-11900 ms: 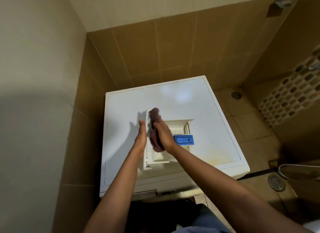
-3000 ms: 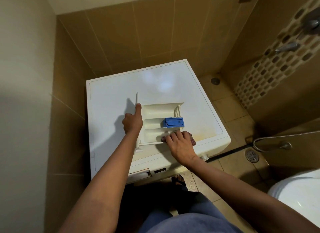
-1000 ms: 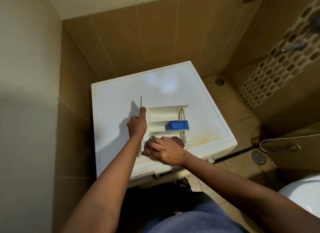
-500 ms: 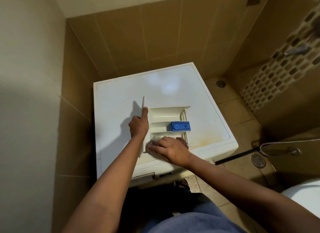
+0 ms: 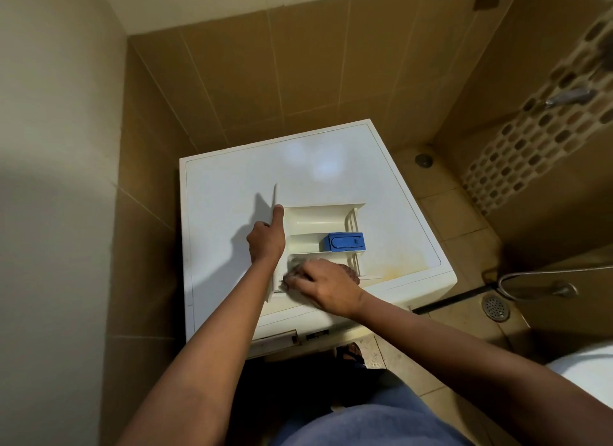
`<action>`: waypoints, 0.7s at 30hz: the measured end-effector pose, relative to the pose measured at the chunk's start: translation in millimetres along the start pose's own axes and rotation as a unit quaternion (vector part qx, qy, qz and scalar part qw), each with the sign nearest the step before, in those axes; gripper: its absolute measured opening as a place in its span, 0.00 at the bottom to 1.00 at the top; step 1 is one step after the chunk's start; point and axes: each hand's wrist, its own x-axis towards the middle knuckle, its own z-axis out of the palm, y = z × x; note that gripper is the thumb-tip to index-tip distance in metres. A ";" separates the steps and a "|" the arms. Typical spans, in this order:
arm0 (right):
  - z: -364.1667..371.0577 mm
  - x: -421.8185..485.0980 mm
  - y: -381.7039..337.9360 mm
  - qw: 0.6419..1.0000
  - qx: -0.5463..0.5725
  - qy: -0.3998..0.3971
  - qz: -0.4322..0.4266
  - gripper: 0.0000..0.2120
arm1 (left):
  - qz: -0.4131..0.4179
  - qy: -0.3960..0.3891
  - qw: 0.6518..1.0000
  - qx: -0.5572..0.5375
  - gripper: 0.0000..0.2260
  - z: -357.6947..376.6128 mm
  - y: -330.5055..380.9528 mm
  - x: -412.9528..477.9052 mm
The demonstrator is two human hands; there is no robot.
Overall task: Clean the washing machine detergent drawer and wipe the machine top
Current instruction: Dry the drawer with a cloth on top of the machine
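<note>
The detergent drawer [image 5: 318, 218] lies flat on the washing machine top [image 5: 298, 166], in the near half, closer to the front edge than to the back. Its long axis runs across the top. The upright front panel [image 5: 274, 196] is at the left end, and the open rear end points toward the right edge. A blue insert [image 5: 345, 241] sits in the middle compartment toward the right end.

The left hand [image 5: 265, 239] grips the front panel, fingers curled on its outer side and one digit stretched up along its edge. The right hand [image 5: 325, 284] has its fingers curled over a dark reddish cloth [image 5: 350, 271], gripping it and pressing it into the compartment nearest the front edge.

A yellowish stain [image 5: 394, 273] marks the top near its front right corner, just beside the drawer's rear end.
</note>
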 end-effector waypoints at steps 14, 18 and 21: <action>-16.2 -55.9 27.3 0.996 -0.068 -0.055 -0.037 0.13 | -0.001 -0.007 0.999 -0.035 0.26 -2.6 -1.4 -3.8; -42.7 -86.3 54.9 0.994 -0.053 -0.093 0.021 0.09 | 0.001 -0.003 0.999 -0.042 0.26 -3.0 -1.0 -5.1; -63.9 -85.5 62.3 0.988 0.028 -0.051 0.140 0.05 | 0.002 -0.001 0.999 -0.041 0.26 -3.2 -1.0 -5.2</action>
